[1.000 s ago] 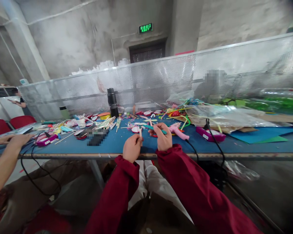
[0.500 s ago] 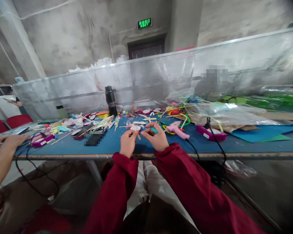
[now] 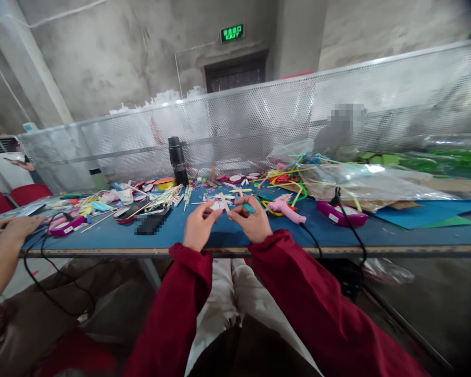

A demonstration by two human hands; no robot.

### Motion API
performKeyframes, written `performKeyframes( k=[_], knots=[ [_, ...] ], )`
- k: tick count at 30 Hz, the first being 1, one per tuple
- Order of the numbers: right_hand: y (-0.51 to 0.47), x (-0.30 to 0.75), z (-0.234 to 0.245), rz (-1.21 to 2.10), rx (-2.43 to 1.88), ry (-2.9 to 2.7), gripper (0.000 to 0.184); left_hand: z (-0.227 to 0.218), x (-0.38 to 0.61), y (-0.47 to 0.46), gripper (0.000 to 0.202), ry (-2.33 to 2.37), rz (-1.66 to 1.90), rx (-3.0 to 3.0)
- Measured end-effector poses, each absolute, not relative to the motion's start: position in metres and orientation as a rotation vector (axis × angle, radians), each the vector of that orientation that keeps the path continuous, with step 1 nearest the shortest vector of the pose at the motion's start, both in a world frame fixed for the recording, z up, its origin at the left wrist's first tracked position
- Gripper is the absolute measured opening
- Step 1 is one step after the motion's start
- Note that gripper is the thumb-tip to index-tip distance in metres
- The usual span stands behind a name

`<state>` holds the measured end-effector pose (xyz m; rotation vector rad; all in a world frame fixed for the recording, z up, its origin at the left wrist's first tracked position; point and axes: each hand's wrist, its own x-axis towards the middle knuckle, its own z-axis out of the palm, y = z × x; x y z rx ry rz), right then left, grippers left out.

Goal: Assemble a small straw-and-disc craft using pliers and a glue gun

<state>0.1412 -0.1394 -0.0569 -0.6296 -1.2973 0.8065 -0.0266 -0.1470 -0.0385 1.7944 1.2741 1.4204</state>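
Observation:
Above the front of the blue table, my two hands are close together with their fingertips almost meeting. My right hand (image 3: 254, 220) pinches the lower end of a short flat pale strip (image 3: 224, 202), like a piece of craft stick, which stands tilted between the hands. My left hand (image 3: 200, 226) is closed, thumb against forefinger, right beside the strip; what it holds, if anything, I cannot make out. A white disc (image 3: 216, 206) lies behind the left fingertips. Something teal (image 3: 248, 208) shows through the gap in my right hand.
A pink glue gun (image 3: 286, 208) lies right of my hands, its cord over the table edge. Further right sits a purple box (image 3: 342, 213). A black bottle (image 3: 178, 161) stands behind bundled sticks (image 3: 167, 199). Another person's hand (image 3: 21, 226) rests at far left.
My left hand has shifted slightly left, away from the right fingertips. The pale strip, which pointed down by the left fingers, now points up from my right fingertips.

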Motion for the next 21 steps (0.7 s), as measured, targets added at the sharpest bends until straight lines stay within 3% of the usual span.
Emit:
performKeyframes(
  k=[3, 7, 13, 21],
  knots=[
    [-0.14, 0.141, -0.056, 0.771, -0.642, -1.278, 0.041, -0.036, -0.076, -0.149, 0.068, 1.954, 1.429, 1.971],
    [-0.138, 0.14, -0.055, 0.746, -0.655, -1.262, 0.041, -0.041, -0.143, -0.15, 0.086, 2.677, 1.002, 1.722],
    [-0.139, 0.14, -0.056, 0.747, -0.652, -1.244, 0.039, -0.05, -0.189, -0.141, 0.08, 2.732, 0.725, 1.678],
    [-0.136, 0.14, -0.058, 0.724, -0.625, -1.218, 0.036, -0.046, -0.198, -0.15, 0.079, 2.844, 0.66, 1.572]
  ],
)
